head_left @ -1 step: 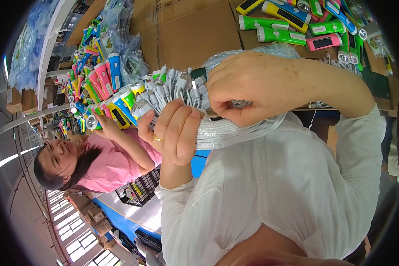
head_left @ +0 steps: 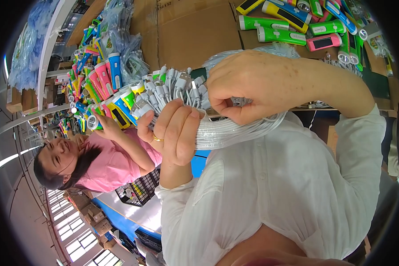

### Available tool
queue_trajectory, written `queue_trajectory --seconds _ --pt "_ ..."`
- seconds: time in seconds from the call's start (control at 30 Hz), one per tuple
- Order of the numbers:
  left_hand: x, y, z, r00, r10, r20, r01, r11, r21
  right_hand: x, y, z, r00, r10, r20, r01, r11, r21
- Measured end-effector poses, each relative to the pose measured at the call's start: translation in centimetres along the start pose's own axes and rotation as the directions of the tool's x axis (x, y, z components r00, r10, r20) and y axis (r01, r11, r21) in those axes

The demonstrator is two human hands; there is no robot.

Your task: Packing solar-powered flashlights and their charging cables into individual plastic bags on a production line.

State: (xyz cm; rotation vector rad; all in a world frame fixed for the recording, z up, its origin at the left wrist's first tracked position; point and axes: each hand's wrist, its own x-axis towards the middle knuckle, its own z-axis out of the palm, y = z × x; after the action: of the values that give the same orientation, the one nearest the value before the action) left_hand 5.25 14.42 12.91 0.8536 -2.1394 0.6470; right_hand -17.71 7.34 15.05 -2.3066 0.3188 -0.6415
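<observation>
A thick bundle of white USB cables lies across the front of my body, its many plugs fanned out toward the flashlights. My left hand, with a ring on one finger, is wrapped around the bundle just below the plugs. Over the bundle's upper side, my right hand has its fingers curled and its thumb bent in against the cables. Some white plugs show inside the curl of that hand; its fingertips are partly hidden.
Colourful flashlights pile up at the far right, and more flashlights heap at the left beside clear plastic bags. Flattened cardboard covers the table between. At left, a co-worker in a pink shirt holds a flashlight near a black crate.
</observation>
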Motion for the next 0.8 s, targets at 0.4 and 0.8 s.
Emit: queue_trajectory --seconds 0.4,0.8 --pt "-0.7 -0.3 -0.5 0.999 -0.037 0.029 0.038 0.999 -0.002 0.1 -0.3 -1.6 0.94 0.311 0.144 -0.341 0.889 0.306" --pt "-1.3 -0.3 0.4 0.999 -0.05 -0.009 0.05 0.999 0.01 -0.4 -0.9 -0.9 0.988 0.151 0.027 -0.15 0.914 0.376"
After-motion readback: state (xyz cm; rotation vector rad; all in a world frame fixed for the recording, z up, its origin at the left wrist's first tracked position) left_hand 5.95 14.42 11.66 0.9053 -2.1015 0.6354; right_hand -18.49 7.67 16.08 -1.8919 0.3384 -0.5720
